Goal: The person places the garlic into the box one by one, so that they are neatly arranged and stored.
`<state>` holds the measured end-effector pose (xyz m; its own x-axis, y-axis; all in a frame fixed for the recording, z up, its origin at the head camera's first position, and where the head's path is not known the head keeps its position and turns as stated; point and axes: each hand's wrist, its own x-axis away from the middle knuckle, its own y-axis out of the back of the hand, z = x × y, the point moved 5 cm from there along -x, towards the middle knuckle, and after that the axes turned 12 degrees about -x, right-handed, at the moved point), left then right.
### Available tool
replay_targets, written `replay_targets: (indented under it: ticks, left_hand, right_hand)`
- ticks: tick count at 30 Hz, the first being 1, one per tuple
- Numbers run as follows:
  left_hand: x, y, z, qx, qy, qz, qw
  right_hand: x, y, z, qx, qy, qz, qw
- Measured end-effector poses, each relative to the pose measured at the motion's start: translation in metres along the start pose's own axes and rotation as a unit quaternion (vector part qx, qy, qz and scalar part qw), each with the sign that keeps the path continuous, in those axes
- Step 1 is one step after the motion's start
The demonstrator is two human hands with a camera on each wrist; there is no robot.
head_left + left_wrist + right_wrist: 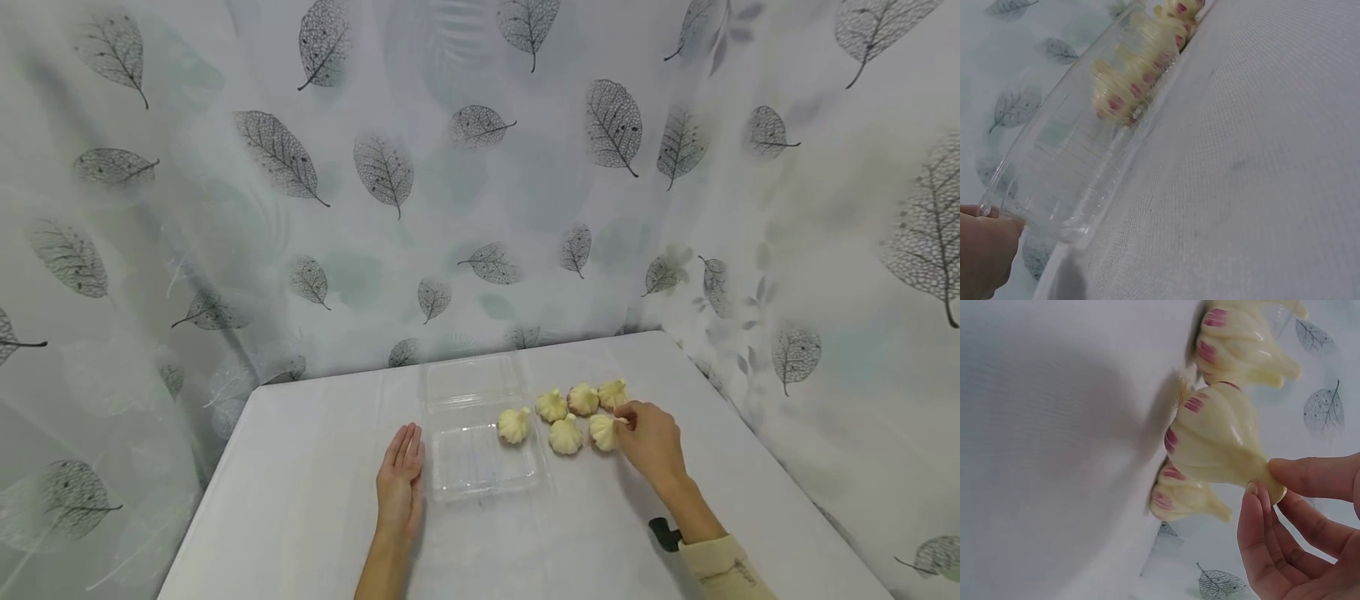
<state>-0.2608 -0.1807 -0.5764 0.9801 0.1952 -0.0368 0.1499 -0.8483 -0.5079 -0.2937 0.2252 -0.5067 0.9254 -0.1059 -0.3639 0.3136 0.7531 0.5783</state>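
Garlic bulb (603, 432) is sitting on the white worktop (300, 500), at the right end of the front row of bulbs, and the right hand (651, 442) is pinching its stem tip between thumb and fingertips (1260, 512). Four other garlic bulbs (566, 435) are lying just beside it. One more bulb (513, 426) is resting at the right edge of the clear plastic container (480, 458), whose lid is lying open behind it. The left hand (401, 479) is lying flat on the worktop with fingers straight and together, touching the container's left side.
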Motion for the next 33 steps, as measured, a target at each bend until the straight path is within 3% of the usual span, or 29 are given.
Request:
replay_targets:
  ticks: [14,33]
  left_hand:
    - [-0.002,-0.003,-0.001,0.014,-0.002,0.0,0.9999]
    - [0.003,-0.002,0.0,0.022,0.001,0.0,0.9998]
  right_hand:
    - [-0.001,0.024,0.036,-0.017,0.073,-0.061,0.9953]
    - [-0.006,0.007,0.07,-0.056,0.061,-0.039,0.9958]
